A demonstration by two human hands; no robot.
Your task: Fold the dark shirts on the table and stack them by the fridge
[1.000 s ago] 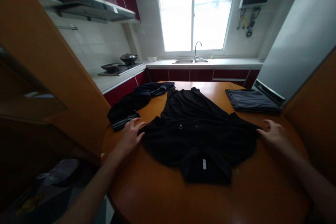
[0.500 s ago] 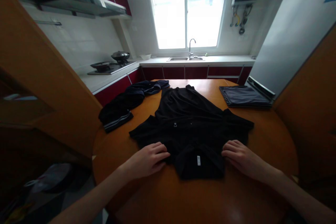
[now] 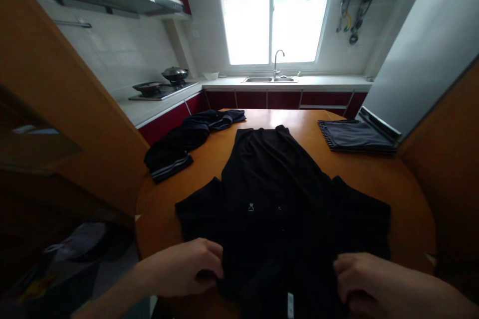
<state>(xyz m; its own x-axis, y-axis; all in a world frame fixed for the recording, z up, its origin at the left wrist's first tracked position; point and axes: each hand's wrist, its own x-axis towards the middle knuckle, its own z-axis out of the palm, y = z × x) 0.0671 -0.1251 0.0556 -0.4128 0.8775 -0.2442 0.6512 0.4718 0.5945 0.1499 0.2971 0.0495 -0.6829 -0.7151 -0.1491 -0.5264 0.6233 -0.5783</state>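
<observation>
A black short-sleeved shirt [image 3: 269, 174] lies spread on the round wooden table [image 3: 160, 214], its hem toward the window and its collar near me. Small light marks show on its chest, and a white label sits inside the collar. My left hand [image 3: 190, 266] pinches the shirt at the shoulder left of the collar. At the opposite shoulder, my right hand [image 3: 368, 279] grips the cloth with curled fingers. The collar's near edge runs out of the picture at the bottom.
Dark crumpled clothes [image 3: 179, 142] with striped trim lie at the table's left. A folded grey garment [image 3: 354, 134] rests on the right beside a dark-edged board. Beyond the table are a counter with a sink [image 3: 258, 79], a stove [image 3: 164, 90] with pans, and a fridge [image 3: 422, 55].
Both hands have closed on the shirt's shoulders and come nearer to me. The shirt has been pulled toward me and stretched straighter, its collar now at the picture's bottom. The view shifted slightly.
</observation>
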